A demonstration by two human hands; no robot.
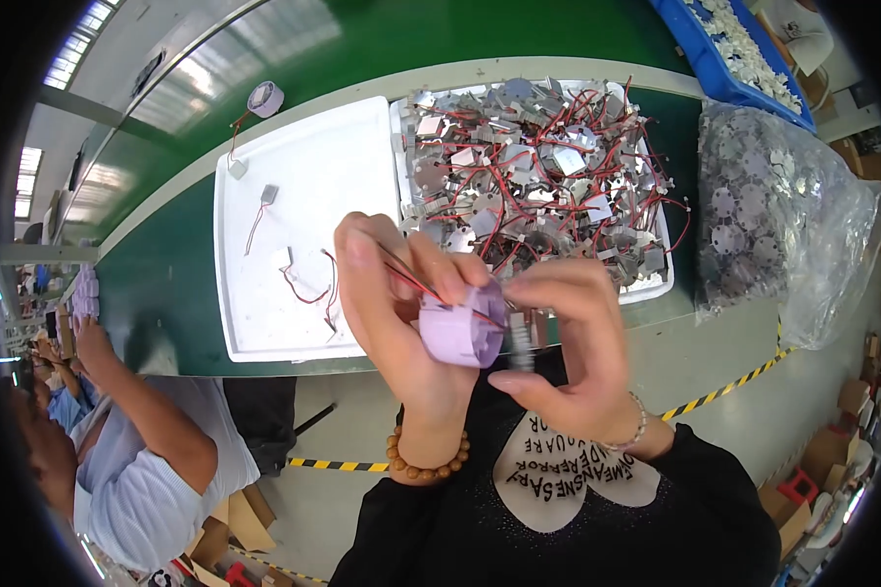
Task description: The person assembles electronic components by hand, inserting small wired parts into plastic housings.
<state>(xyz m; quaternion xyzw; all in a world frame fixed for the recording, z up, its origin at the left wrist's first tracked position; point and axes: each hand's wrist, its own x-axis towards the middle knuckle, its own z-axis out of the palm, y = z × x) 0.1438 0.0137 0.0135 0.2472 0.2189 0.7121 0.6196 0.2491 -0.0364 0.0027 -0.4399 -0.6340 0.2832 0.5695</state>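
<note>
Left hand [401, 318] grips lilac housing [445, 333] over counter [157, 303] edge, wires [408, 277] crossing its fingers; right hand [587, 338] pinches blurred grey part [522, 342] at the open face. Likely mid-fitting; next move calls for lining part up, wires clear.

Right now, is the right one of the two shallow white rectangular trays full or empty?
The tray is full: heaped silvery metal parts with red wires nearly cover it.
</note>
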